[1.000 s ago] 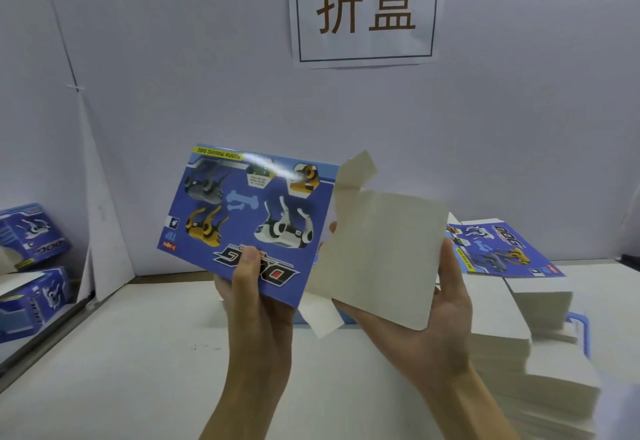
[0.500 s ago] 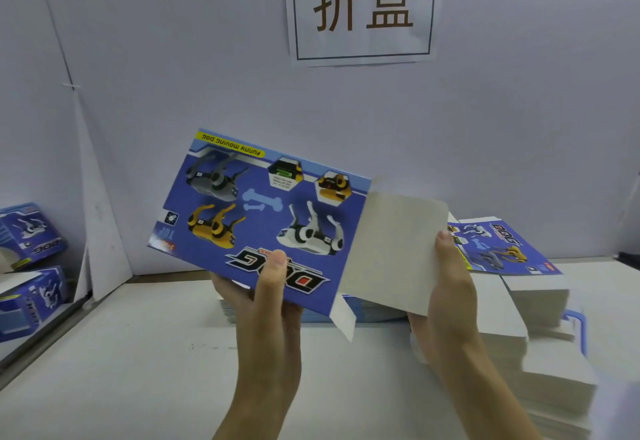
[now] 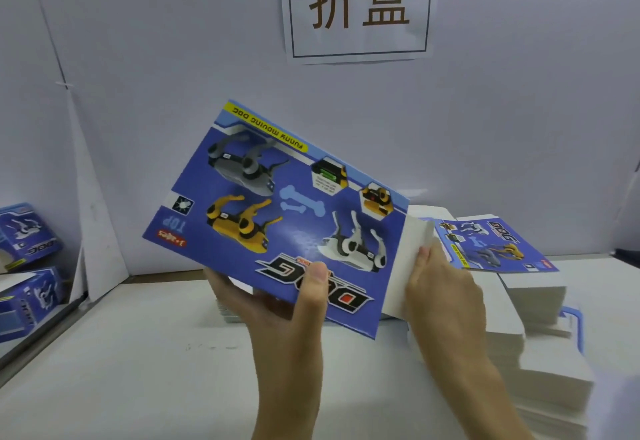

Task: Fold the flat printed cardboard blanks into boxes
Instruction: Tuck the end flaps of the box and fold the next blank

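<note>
Tilting blank (image 3: 284, 211), print upside-down

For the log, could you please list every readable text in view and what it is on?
"折盒": wall sign.
"FUNNY MOVING DOG", "TOP", "DOG": upside down on the held blank.
"DOG": top blank of the right stack.
"DOG": folded box at left.
Red tag and hexagon text on the held blank: too small to read.

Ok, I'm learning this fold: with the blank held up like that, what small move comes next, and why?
Probably keep swinging the plain side panel back behind the printed face. The right hand grips that panel at the crease, already turned edge-on, while the left hand pinches the printed blank steady by its lower edge.
</note>
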